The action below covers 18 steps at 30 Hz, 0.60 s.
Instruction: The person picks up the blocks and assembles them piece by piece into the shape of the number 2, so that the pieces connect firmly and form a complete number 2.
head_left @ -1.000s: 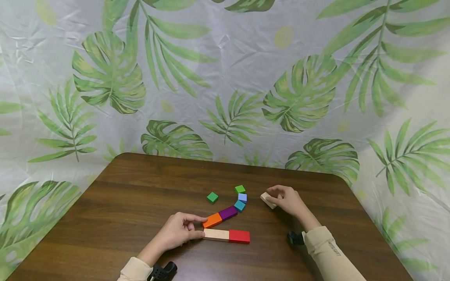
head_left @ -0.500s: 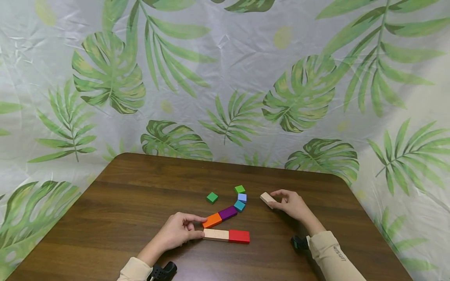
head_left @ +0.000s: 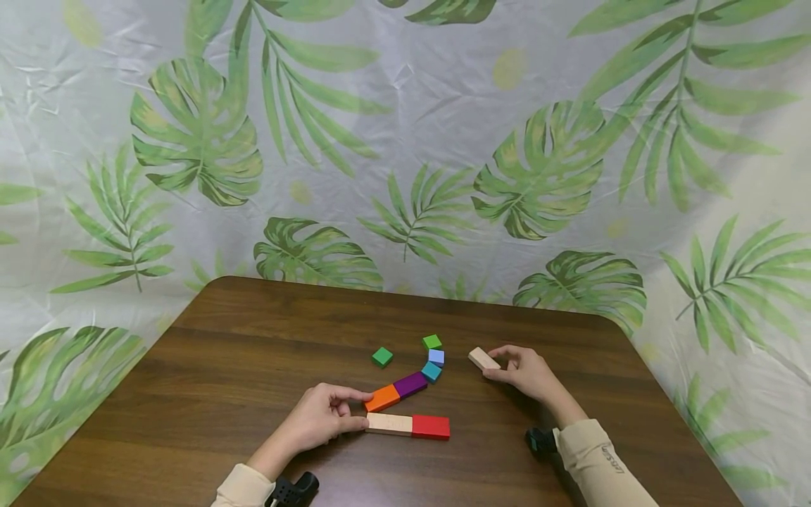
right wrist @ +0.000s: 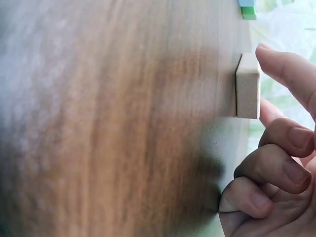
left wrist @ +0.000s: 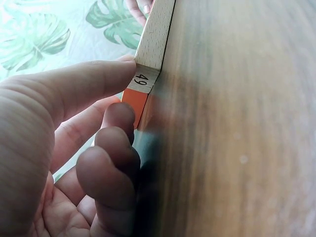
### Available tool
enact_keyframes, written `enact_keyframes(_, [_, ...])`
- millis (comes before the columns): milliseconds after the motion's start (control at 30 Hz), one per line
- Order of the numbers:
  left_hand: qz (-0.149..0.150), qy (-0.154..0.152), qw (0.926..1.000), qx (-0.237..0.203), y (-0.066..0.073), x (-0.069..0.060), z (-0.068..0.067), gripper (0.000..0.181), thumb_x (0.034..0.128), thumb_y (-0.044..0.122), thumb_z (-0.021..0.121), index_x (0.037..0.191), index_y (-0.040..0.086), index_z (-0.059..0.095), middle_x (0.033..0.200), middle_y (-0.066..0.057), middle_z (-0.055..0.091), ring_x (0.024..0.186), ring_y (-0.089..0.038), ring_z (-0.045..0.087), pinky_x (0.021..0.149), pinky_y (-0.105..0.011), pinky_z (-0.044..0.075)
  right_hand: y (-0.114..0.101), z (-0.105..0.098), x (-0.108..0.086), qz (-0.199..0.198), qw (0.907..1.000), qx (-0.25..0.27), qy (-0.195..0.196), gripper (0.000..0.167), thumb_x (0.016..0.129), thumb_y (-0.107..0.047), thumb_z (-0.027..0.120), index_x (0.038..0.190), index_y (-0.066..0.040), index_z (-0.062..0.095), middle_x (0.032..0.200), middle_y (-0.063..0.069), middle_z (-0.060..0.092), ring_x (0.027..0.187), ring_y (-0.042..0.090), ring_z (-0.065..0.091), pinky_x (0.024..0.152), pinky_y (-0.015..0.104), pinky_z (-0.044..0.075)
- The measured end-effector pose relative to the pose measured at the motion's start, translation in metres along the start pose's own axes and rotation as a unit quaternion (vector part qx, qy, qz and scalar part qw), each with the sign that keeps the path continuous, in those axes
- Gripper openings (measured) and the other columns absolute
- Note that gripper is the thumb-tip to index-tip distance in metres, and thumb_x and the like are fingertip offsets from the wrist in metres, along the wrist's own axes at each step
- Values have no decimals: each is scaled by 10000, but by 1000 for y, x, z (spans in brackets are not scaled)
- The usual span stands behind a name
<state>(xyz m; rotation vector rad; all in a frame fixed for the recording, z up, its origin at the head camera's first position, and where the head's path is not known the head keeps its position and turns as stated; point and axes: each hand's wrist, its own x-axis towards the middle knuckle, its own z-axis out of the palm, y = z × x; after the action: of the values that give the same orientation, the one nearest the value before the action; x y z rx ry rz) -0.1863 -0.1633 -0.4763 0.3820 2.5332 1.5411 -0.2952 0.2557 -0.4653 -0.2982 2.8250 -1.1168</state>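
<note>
At the left of the block group my left hand (head_left: 319, 417) has its index finger on the left end of an orange block (head_left: 383, 398) and its thumb at the left end of a plain wooden block (head_left: 389, 423). A purple block (head_left: 410, 385) adjoins the orange one, and a red block (head_left: 431, 427) the wooden one. My right hand (head_left: 521, 369) is around the near end of another plain wooden block (head_left: 484, 358), lying flat. In the right wrist view the thumb (right wrist: 286, 69) stands slightly off this block (right wrist: 248, 88), while the index finger is partly hidden behind it.
A teal cube (head_left: 431, 372), a light-blue cube (head_left: 436, 357) and a light-green cube (head_left: 432, 342) curve away from the purple block. One darker green cube (head_left: 382, 357) lies alone to their left. The brown table (head_left: 253, 338) meets a leaf-print cloth (head_left: 405, 141) behind.
My right hand has drawn back to the right, its fingers loosening from the separate wooden block, which stays in place. The left hand and the other blocks look unmoved.
</note>
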Motion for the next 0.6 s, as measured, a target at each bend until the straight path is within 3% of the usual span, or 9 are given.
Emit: enact_keyframes(600, [42, 9, 10000, 22, -1, 1, 0, 379, 857, 253, 923, 1217, 179, 830, 645, 67, 573, 509, -66, 414, 462, -203, 319, -2, 1, -2, -44, 10000, -66, -11, 462, 926, -319, 852, 1289, -58, 737, 585, -56, 442, 518, 91, 362, 503, 239, 312])
